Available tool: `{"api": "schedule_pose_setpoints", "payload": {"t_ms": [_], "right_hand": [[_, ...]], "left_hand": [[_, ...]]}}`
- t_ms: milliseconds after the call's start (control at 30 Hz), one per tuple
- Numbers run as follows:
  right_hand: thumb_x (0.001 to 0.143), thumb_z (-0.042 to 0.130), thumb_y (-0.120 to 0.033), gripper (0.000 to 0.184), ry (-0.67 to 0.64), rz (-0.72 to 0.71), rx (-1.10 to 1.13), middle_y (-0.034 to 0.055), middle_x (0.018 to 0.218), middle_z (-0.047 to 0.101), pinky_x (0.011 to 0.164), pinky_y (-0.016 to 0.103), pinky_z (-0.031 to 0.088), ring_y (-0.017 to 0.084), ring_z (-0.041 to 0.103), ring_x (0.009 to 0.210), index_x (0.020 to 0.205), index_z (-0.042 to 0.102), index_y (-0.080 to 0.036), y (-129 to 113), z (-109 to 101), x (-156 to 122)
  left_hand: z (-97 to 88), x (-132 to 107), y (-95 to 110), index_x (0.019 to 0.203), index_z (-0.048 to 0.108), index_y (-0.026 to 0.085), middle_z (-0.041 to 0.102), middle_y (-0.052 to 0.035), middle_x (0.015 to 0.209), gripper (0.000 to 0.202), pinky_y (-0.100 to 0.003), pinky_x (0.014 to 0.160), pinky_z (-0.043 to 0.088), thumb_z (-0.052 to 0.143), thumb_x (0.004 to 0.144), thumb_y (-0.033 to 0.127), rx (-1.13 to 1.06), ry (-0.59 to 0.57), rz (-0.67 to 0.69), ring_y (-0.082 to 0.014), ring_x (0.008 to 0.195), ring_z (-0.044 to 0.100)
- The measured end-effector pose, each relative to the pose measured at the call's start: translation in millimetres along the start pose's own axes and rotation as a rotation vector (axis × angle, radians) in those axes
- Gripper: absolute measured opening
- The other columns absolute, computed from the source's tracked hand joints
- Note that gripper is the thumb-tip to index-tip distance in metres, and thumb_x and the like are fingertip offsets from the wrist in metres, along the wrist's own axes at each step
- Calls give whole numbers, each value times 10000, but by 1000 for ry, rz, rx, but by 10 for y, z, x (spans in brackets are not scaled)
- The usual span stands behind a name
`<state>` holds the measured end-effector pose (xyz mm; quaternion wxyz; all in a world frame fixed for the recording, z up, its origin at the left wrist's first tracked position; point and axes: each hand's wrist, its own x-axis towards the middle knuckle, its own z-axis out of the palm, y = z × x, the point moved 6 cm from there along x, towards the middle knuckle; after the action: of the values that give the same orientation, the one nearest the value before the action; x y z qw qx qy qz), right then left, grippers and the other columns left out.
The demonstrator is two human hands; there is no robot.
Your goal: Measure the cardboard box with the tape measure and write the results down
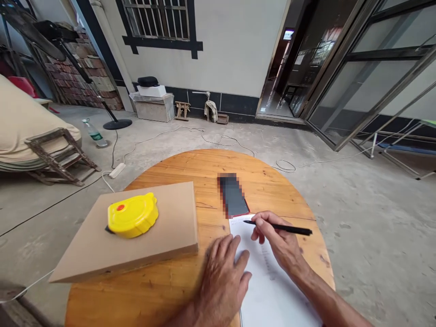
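Note:
My right hand (277, 238) grips a black pen (289, 228), its tip at the top of a white sheet of paper (260, 290). Small writing shows near the paper's upper edge and in a column lower down. Fingers spread, my left hand (226, 274) lies flat across the paper's left edge and the tabletop. Just beyond the paper rests a dark phone (235, 197) with a red edge, partly blurred out. To the left, a yellow tape measure (132, 215) with a red button sits on a closed brown cardboard box (170, 240).
Everything stands on a round wooden table (272, 177). Cables run over the concrete floor near a white power strip (117, 170). A small wooden chair (63, 154), a plastic bottle (94, 134) and a fan's round base (117, 124) are at the left. Beyond is an open doorway (282, 91).

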<state>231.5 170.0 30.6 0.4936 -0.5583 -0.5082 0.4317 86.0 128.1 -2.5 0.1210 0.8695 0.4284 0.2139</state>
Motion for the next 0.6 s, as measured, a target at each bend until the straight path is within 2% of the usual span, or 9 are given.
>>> {"api": "schedule_pose_setpoints", "payload": {"t_ms": [67,167,300,433,500,600], "right_hand": [[914,570,-435,248,39,-32,59,-14,573,618,561,273,415,143,509,555,838,633,-207,2,-6,67],[917,584,-389,183,168,-69,153,-36,570,577,542,263,394,136,514,549,848,622,-224,14,-153,50],[904,613,-358,148,322,-68,182,-53,566,505,535,256,370,122,502,534,832,619,-229,49,-431,-120],[902,609,-404,199,437,-50,90,-46,546,476,515,262,354,123,456,510,812,636,-229,150,-659,-387],[892,619,-418,207,425,-33,19,-38,535,485,513,269,375,133,461,507,810,647,-230,216,-693,-520],[870,647,-403,172,324,-9,-37,-23,531,544,501,269,412,145,500,505,838,665,-236,272,-632,-673]], "left_hand": [[-2,2,-6,1149,621,241,565,-61,1341,325,-513,1011,432,687,833,278,-3,-5,-20,-295,1193,512],[6,-6,-12,1154,614,227,576,-59,1326,338,-483,961,458,691,831,289,-5,-15,-34,-287,1140,533],[31,-24,-27,1184,601,198,574,-85,1341,357,-470,916,471,656,848,305,41,-5,-26,-296,1107,552],[39,-28,-33,1172,607,191,586,-97,1333,356,-458,894,478,653,837,302,100,42,14,-298,1085,572],[43,-33,-31,1166,608,190,598,-97,1319,354,-452,881,482,653,831,292,114,63,33,-295,1072,580],[56,-58,-25,1166,610,186,603,-101,1314,341,-452,857,488,633,837,274,132,100,53,-300,1066,583]]}}
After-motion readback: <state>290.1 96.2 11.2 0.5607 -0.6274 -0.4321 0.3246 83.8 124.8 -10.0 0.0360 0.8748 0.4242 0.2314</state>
